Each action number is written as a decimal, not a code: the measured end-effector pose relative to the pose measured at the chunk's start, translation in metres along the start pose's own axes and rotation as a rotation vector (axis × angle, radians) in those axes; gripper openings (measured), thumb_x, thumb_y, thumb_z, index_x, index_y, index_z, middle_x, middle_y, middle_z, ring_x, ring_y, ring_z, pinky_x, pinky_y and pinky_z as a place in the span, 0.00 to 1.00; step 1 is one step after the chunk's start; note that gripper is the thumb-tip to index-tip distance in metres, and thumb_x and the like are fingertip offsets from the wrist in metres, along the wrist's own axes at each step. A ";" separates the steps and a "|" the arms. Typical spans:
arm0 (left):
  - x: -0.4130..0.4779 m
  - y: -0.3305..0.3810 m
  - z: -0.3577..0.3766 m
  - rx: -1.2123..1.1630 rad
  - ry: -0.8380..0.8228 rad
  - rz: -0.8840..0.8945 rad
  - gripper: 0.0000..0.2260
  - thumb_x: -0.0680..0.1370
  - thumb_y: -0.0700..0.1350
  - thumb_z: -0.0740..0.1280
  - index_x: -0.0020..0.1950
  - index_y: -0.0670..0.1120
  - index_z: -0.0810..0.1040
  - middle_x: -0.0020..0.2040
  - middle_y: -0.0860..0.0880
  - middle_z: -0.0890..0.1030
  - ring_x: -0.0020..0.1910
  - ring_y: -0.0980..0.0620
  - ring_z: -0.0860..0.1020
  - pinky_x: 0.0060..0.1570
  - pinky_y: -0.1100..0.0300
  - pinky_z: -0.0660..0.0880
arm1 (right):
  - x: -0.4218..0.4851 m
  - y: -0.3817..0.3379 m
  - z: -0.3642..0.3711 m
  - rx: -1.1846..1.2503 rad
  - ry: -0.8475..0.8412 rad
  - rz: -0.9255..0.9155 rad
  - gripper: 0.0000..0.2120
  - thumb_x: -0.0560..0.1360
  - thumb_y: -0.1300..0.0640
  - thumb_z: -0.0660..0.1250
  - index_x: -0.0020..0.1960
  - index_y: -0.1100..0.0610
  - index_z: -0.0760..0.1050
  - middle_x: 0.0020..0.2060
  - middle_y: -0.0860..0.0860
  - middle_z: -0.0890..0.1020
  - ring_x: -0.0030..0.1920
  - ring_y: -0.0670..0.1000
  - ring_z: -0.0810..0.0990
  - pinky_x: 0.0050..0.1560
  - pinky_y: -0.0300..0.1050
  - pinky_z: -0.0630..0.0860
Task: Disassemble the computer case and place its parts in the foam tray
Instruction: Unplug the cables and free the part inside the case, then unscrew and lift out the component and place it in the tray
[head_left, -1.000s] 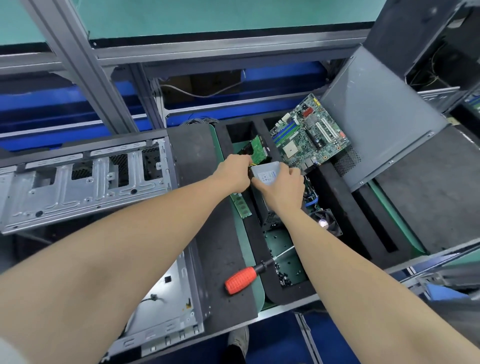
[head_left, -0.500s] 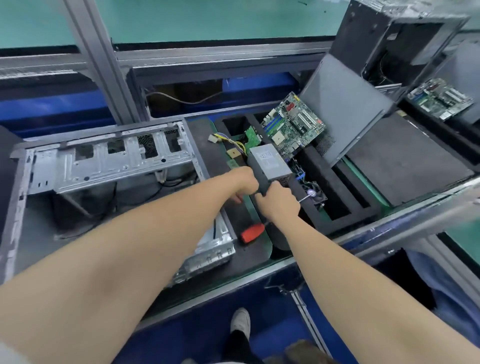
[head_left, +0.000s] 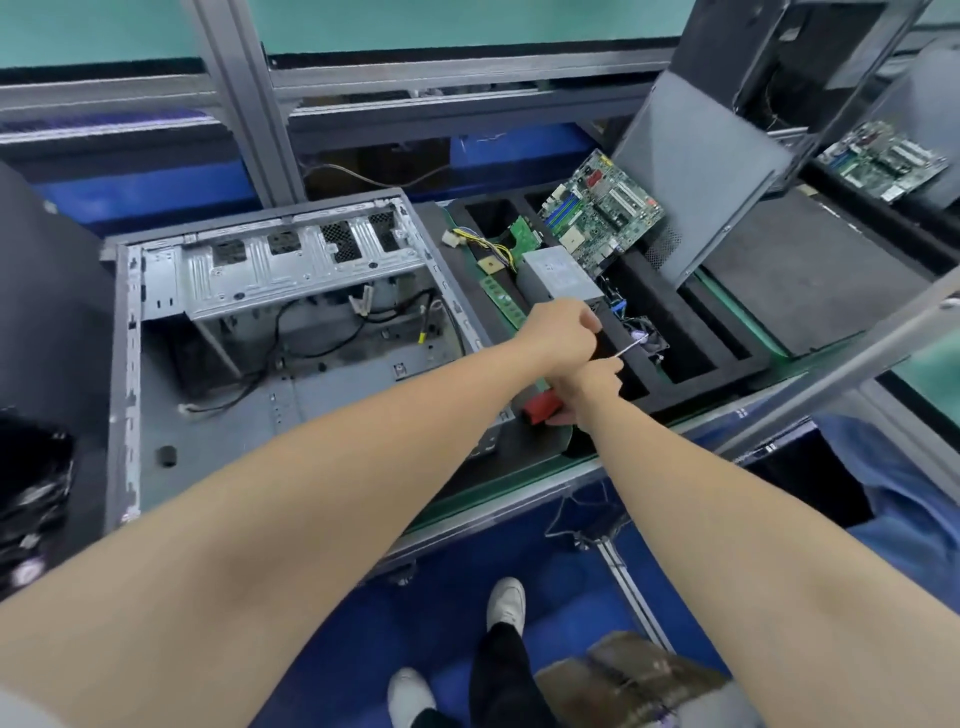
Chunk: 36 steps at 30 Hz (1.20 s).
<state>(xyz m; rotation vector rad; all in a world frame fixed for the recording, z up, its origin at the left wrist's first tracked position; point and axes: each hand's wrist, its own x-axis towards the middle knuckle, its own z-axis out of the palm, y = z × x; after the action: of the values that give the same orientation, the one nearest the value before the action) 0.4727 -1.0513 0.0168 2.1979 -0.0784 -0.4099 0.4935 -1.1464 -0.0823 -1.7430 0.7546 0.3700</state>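
here the right hand (head_left: 587, 387) grips the red screwdriver (head_left: 540, 408) at the foam tray (head_left: 675, 306), the left hand (head_left: 563, 332) curled, perhaps on the power supply (head_left: 558, 273)

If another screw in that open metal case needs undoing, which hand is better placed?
Right, most likely. The right hand grips the red-handled screwdriver, its tip over the foam tray. The left hand is by the grey power box and shows no tool.

Screwdriver handle (head_left: 540, 408) mostly under the right hand (head_left: 588, 383) — blurred black object (head_left: 31, 499) cut off at left edge
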 end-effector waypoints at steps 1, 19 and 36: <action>-0.002 -0.002 -0.001 -0.032 0.048 0.011 0.18 0.81 0.35 0.58 0.66 0.46 0.80 0.67 0.46 0.79 0.65 0.47 0.77 0.58 0.57 0.75 | -0.004 0.000 -0.002 0.047 0.035 0.008 0.36 0.79 0.58 0.74 0.78 0.60 0.55 0.69 0.59 0.72 0.63 0.63 0.78 0.30 0.60 0.80; -0.062 -0.031 -0.044 -0.311 0.579 -0.086 0.10 0.78 0.42 0.63 0.53 0.52 0.83 0.45 0.47 0.84 0.40 0.47 0.79 0.41 0.56 0.76 | -0.114 -0.056 0.031 0.132 -0.228 -0.556 0.10 0.82 0.50 0.64 0.58 0.56 0.74 0.53 0.61 0.83 0.54 0.65 0.84 0.55 0.65 0.82; -0.219 -0.149 -0.052 0.696 0.448 -0.299 0.18 0.82 0.54 0.68 0.67 0.46 0.72 0.63 0.45 0.80 0.61 0.42 0.78 0.59 0.47 0.69 | -0.207 0.065 0.048 -0.182 -0.622 -0.637 0.11 0.85 0.50 0.55 0.51 0.52 0.74 0.40 0.54 0.85 0.21 0.52 0.74 0.25 0.44 0.76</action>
<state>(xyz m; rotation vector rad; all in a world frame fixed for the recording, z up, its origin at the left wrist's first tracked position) 0.2696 -0.8761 -0.0131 2.9506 0.4150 -0.0304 0.3037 -1.0490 -0.0212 -1.7879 -0.2882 0.5072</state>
